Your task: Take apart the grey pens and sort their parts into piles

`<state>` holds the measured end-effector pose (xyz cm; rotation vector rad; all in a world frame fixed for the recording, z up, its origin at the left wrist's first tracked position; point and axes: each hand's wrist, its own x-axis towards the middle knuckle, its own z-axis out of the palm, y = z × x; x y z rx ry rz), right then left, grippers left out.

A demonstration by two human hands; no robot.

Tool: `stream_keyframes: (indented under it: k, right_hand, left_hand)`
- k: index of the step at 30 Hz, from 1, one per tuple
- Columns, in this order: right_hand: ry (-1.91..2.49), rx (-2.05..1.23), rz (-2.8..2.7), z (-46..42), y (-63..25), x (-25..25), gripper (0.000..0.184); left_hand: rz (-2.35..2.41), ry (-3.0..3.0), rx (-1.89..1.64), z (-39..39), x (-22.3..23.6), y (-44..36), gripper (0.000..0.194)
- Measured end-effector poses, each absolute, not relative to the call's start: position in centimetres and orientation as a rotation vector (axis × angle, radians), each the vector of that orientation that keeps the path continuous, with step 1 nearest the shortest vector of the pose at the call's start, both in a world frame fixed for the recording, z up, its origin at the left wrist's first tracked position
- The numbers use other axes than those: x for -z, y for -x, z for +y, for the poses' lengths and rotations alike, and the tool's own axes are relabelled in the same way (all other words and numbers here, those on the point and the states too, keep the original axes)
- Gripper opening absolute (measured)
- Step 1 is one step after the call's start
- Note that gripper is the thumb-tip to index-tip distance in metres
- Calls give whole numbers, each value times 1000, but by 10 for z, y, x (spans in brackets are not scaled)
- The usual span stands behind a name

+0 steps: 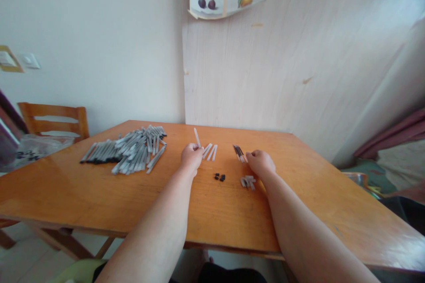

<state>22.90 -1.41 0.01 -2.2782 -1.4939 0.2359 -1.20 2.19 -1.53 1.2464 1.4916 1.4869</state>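
My left hand [191, 159] is closed on a frosted white pen barrel [197, 137], which points up and tilts slightly left. Just right of that hand, a few similar loose pen barrels [210, 152] lie side by side on the table. My right hand [262, 163] rests at a small row of dark pen refills [238, 152] with pale ends. Its thumb and fingers are pinched at the end of the rightmost refill. Nearer to me lie several small black plugs [219, 177] and a little heap of translucent pen caps [248, 182].
A large heap of grey-white pens [134, 152] with black ends covers the left part of the wooden table [229, 216]. Beyond the table's left edge are a wooden chair [55, 112] and a clear plastic bag [36, 150]. A wall [245, 79] stands behind the table.
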Motion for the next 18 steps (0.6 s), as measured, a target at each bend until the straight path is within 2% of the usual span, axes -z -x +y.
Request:
stream_keyframes:
  k: [4, 13, 18]
  right_hand:
    - [2259, -215, -1464, -13, -230, 1, 43]
    - [2206, -200, -1479, -11, -231, 2, 42]
    - [2181, -190, -1481, -11, -231, 2, 42]
  left_hand:
    - [1619, -1396, -1465, 25, 21, 18, 13]
    - [2023, -1758, -1125, 24, 17, 27, 20]
    - [2203, -1855, -962, 22, 15, 33, 17]
